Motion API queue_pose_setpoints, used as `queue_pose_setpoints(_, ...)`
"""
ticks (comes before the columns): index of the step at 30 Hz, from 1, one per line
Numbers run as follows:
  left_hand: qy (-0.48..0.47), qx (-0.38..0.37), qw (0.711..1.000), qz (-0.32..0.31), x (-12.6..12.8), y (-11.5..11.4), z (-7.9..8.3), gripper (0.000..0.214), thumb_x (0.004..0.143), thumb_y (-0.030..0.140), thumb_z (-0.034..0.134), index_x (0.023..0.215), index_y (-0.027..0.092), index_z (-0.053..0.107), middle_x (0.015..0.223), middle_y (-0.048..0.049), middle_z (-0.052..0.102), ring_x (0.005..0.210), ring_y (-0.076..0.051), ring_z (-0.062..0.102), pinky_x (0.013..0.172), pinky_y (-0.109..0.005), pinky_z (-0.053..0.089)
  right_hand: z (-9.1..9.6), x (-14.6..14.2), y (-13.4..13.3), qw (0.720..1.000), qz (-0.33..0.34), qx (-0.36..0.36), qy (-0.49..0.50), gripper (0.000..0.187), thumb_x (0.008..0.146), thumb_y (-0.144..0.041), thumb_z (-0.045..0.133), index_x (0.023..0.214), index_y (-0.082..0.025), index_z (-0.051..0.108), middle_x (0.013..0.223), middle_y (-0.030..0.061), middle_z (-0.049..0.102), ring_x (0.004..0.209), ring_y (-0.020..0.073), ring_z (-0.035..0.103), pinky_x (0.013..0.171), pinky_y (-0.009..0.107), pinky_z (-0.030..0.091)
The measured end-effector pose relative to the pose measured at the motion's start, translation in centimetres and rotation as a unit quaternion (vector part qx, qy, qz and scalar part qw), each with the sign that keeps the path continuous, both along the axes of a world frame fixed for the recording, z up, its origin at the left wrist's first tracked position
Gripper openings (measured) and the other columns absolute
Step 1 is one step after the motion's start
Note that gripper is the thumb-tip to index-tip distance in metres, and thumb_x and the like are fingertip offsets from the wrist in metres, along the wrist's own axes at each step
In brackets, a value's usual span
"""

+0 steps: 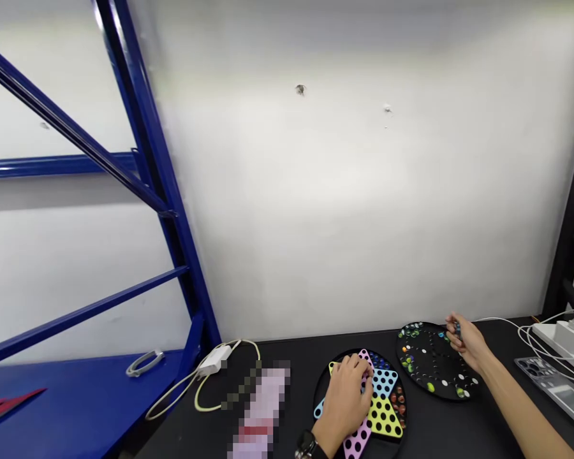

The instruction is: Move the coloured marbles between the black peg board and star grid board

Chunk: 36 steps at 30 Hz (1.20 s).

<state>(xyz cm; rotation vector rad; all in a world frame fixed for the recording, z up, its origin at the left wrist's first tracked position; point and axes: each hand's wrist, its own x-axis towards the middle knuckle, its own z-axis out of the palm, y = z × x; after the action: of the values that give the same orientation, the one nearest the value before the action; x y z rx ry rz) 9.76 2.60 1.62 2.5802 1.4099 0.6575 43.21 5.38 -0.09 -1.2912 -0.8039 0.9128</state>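
My left hand, with a black watch on the wrist, rests its curled fingers on a star-shaped Chinese checkers board with coloured points and black holes. Whether those fingers hold anything is hidden. To the right lies a round black board dotted with several coloured marbles. My right hand is above that board's far right edge, its fingertips pinched on a small bluish marble.
A pixelated pale object lies left of the boards, beside a white power adapter and its cable. A power strip and grey panel sit at right. A blue metal shelf rack stands at left, against a white wall.
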Motion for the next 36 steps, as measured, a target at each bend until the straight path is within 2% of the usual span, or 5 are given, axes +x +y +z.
queue_pose_setpoints(12,-0.022,-0.004,1.0,-0.007,-0.1,-0.1,0.0,0.015,0.088,0.017,0.045,0.087,0.025,0.057,0.093,-0.0003,0.061,0.09,-0.021,0.056,0.083,-0.036,0.041,-1.7,-1.1,0.1,0.727,-0.015,-0.238,-0.644,0.035,0.093,-0.03,0.036,0.113,-0.017,0.063,0.105,0.0166,0.069,0.092,0.0314,0.067,0.076,0.039,0.045)
queue_pose_setpoints(21,-0.129,0.087,0.986,0.063,-2.4,2.3,1.7,0.02,0.094,0.024,0.041,0.084,0.023,0.058,0.089,-0.0008,0.062,0.086,-0.019,0.059,0.085,-0.037,0.042,1.5,-2.7,-0.2,0.989,-0.061,-0.06,-0.121,0.022,0.079,-0.044,0.048,0.07,-0.024,0.048,0.05,-0.0062,0.038,0.04,0.0111,0.033,0.042,0.025,0.026)
queue_pose_setpoints(26,-0.099,0.062,0.991,0.058,-2.6,2.7,0.7,0.021,0.094,0.024,0.04,0.082,0.023,0.057,0.089,-0.0005,0.062,0.085,-0.019,0.059,0.086,-0.038,0.04,3.0,-10.6,-1.8,0.99,0.115,0.031,-0.074,0.034,0.087,-0.052,0.033,0.066,-0.026,0.036,0.051,-0.0105,0.023,0.038,0.0089,0.016,0.039,0.024,0.018)
queue_pose_setpoints(30,-0.072,0.081,0.993,0.048,-2.2,2.1,0.8,0.017,0.093,0.023,0.043,0.084,0.023,0.058,0.09,-0.0001,0.062,0.086,-0.019,0.058,0.087,-0.037,0.039,1.5,-18.2,-5.0,0.95,0.196,0.098,-0.221,0.042,0.088,-0.045,0.048,0.057,-0.021,0.033,0.054,-0.0055,0.037,0.051,0.0095,0.034,0.051,0.024,0.026)
queue_pose_setpoints(36,-0.05,0.083,0.994,0.055,-2.2,1.9,0.9,0.017,0.093,0.021,0.043,0.085,0.023,0.058,0.092,-0.0003,0.063,0.087,-0.018,0.057,0.087,-0.036,0.038,-2.0,-23.0,-8.3,0.715,0.176,0.241,-0.632,0.018,0.085,-0.028,0.05,0.068,-0.021,0.052,0.068,-0.0009,0.062,0.054,0.0117,0.048,0.053,0.027,0.023)
